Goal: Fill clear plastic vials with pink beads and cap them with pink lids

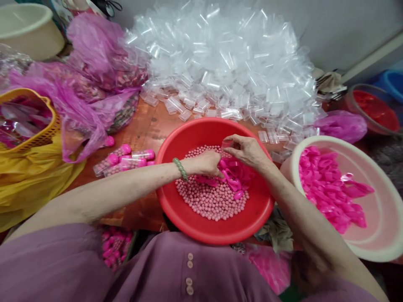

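Observation:
A red basin (217, 235) stands before me, with many pink beads (217, 203) and a cluster of bright pink plastic pieces (234, 182) inside. My left hand (206, 163), wearing a green bead bracelet (180, 169), reaches into it with curled fingers. Its fingertips are down at the pink pieces, and what they grip is hidden. Over the far right part of the basin, my right hand (247, 150) pinches a clear plastic tube (226, 144) between thumb and fingers.
Behind the basin rises a large heap of clear tubes (220, 63). Bead-filled tubes with pink caps (134, 161) lie on the wooden table (147, 126) at left, near a yellow basket (52, 130) and purple bags (94, 42). A white tub (374, 247) at right holds pink pieces.

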`<state>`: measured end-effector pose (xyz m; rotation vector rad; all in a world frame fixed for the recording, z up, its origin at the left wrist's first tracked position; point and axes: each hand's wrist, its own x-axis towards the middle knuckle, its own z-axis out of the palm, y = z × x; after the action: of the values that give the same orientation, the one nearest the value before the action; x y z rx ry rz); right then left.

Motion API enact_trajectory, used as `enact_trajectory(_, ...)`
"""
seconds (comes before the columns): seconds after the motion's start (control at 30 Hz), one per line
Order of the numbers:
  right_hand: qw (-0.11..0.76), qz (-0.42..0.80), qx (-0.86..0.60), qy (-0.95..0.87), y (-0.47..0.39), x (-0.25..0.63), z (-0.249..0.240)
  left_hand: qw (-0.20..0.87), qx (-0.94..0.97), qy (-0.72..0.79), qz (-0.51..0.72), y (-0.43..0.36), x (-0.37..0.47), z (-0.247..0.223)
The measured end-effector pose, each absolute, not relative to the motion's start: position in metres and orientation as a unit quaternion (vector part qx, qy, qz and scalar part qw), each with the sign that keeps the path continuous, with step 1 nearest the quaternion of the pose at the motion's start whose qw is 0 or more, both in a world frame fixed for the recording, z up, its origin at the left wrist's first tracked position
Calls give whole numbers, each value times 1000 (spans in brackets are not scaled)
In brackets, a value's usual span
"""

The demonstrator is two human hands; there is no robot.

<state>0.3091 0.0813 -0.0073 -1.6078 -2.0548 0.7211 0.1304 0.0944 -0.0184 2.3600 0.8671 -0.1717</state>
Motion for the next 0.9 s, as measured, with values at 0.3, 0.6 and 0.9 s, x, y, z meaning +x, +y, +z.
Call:
enact_trajectory(0.3,28,83,-550,-830,93,287,4,338,898,280,-30,28,151,11)
enact_trajectory(0.6,-176,71,-454,-870,111,247,-23,167,921,334,-114,23,96,26)
enact_trajectory(0.9,-158,135,-401,-892,128,246,-18,122,941,256,-184,26,93,5)
